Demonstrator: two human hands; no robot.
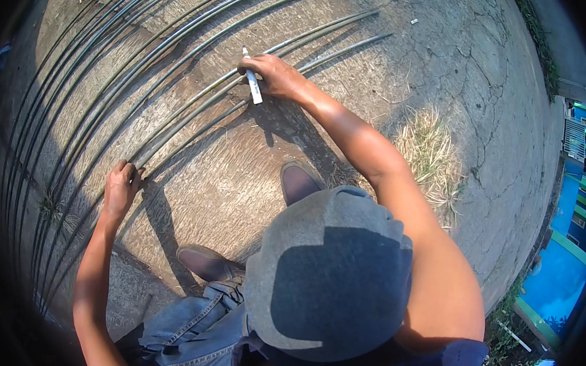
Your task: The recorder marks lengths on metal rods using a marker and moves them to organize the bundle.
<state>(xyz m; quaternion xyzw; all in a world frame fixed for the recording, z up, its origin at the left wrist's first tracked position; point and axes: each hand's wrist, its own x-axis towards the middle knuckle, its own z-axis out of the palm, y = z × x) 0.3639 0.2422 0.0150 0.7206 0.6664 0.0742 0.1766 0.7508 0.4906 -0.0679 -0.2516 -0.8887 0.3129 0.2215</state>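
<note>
From where I stand, the long thin rods (346,51) lie side by side on the paved ground (505,164), bunched toward its left edge, well apart from the green strip and blue building (559,269) at its right edge. The three nearest rods run between the person's two hands. The left hand (120,188) has its fingers curled closed on them toward their lower-left stretch; I can't tell whether it grips one or several. The right hand (273,76) is over the same rods nearer their free ends, its fingers closed round the middle of a white marker (254,88) that sticks out at both ends. Whether that hand also touches the metal is hidden from me.

The rods look like metal: stiff over a short span, I'd judge, but springy along such length, smooth enough to roll, and hardly fragile. One alone should be manageable, a bundle heavy; two holds well apart would steady them best. The marker looks light and rigid, best held by its barrel. Near the ground's middle sits a dry grass clump (431,152).
</note>
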